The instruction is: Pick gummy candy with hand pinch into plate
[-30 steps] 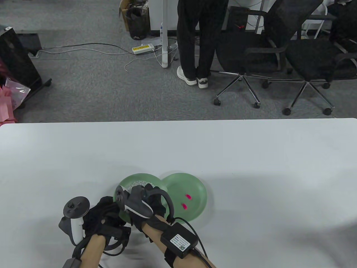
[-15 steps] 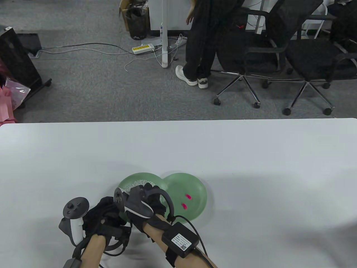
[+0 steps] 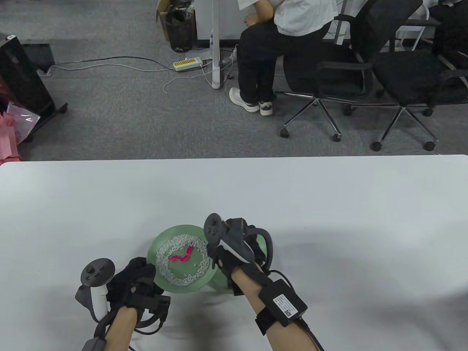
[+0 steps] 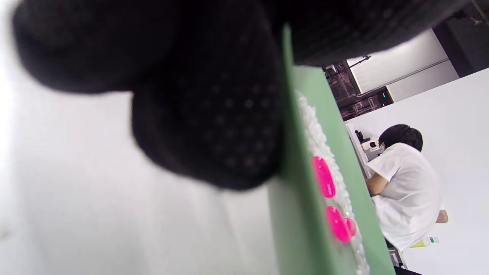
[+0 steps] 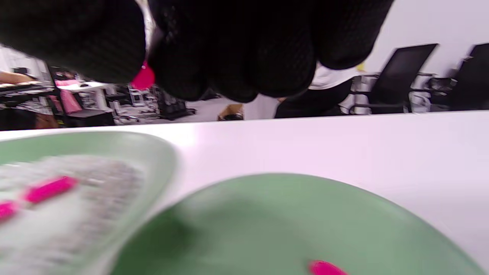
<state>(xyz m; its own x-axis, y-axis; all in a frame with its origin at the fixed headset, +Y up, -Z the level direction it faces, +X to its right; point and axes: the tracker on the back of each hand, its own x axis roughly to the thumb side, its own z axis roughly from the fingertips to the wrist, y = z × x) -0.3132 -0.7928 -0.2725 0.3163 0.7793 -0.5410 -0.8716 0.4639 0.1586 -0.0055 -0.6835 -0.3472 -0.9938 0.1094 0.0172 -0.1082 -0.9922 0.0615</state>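
A green plate (image 3: 159, 244) at the left holds a ring of white grains and several pink gummy candies (image 3: 181, 255). My left hand (image 3: 144, 272) grips its near left rim; in the left wrist view my fingers (image 4: 214, 126) press on the rim (image 4: 291, 160) beside the candies (image 4: 324, 176). A second green plate (image 3: 216, 280) lies to the right, mostly hidden under my right hand (image 3: 237, 252). In the right wrist view my right hand (image 5: 147, 72) pinches a pink gummy (image 5: 143, 79) above that plate (image 5: 275, 214), which holds another pink candy (image 5: 324, 268).
The two plates overlap near the front of a white table (image 3: 329, 204). Beyond the far edge a person sits on an office chair (image 3: 329, 62), with a second chair (image 3: 413, 73) to the right.
My right hand has moved right from over the grain plate to over the other plate, uncovering the candies in the grains. The person behind has sat down. My left hand has stayed.
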